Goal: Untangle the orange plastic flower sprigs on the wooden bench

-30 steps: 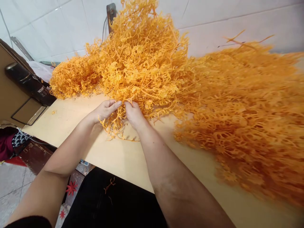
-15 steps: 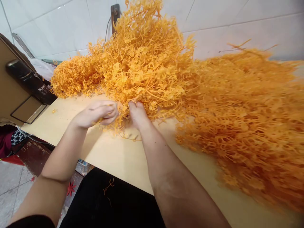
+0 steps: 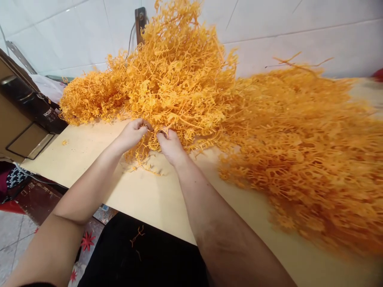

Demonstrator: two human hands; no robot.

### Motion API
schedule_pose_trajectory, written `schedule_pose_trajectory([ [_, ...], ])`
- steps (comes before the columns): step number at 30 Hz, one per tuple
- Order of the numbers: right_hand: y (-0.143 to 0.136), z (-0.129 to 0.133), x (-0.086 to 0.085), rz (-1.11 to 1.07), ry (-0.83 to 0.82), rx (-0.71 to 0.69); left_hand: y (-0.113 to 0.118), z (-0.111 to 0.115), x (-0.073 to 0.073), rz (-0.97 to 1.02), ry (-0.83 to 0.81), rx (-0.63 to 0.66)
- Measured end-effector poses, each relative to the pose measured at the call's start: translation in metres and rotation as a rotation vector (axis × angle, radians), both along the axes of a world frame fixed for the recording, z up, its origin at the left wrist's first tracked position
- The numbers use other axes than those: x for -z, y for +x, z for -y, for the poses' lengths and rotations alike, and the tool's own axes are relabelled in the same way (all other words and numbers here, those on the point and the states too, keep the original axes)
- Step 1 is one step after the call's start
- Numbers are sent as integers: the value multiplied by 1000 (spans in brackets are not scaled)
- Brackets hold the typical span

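A big tangled heap of orange plastic flower pieces [image 3: 179,91] with thin branching stems rises in front of me. At its near edge, my left hand [image 3: 136,132] pinches into the orange strands, thumb and forefinger close together. My right hand [image 3: 171,145] is just beside it, closed on orange strands with its thumb near the left fingertips. Which single piece each hand grips is hidden in the tangle. A loose clump of orange strands [image 3: 140,155] hangs below the hands onto the pale tabletop [image 3: 149,191].
Another wide orange heap [image 3: 299,151] spreads over the right side, partly blurred. At the left stand a black vacuum flask [image 3: 32,103] and a cardboard box [image 3: 8,131]. A white tiled wall [image 3: 269,24] closes off the back. Orange scraps [image 3: 137,237] lie on my black clothing.
My left hand has moved up and right, from a closed fist to a pinch close to my right hand. The right hand stays nearly in place; the view has shifted slightly.
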State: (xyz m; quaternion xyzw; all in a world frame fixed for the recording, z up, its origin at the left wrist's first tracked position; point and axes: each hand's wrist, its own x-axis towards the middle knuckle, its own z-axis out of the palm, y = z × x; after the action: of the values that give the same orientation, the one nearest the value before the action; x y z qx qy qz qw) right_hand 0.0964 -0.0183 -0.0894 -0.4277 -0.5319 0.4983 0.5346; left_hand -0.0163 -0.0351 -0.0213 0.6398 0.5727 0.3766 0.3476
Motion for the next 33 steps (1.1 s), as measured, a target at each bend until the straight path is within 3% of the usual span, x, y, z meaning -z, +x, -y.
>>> schedule_pose_trajectory([
  [3, 0, 2, -3, -27, 28, -21, -6, -6, 6, -49, 11, -54],
  [10, -2, -4, 5, 32, 85, 23, 0, -17, 16, -189, 91, -2],
  [16, -2, -8, 12, -39, 121, 8, -1, -10, 7, -231, 84, 65],
  [20, 1, -5, 8, -51, 49, -14, -7, -3, -1, -298, 106, 134],
  [26, 3, 3, 2, -190, -16, -69, -19, 4, -5, -461, 233, 109],
  [33, 7, 10, -4, -329, -78, -177, -15, 11, -7, -308, 152, 118],
])
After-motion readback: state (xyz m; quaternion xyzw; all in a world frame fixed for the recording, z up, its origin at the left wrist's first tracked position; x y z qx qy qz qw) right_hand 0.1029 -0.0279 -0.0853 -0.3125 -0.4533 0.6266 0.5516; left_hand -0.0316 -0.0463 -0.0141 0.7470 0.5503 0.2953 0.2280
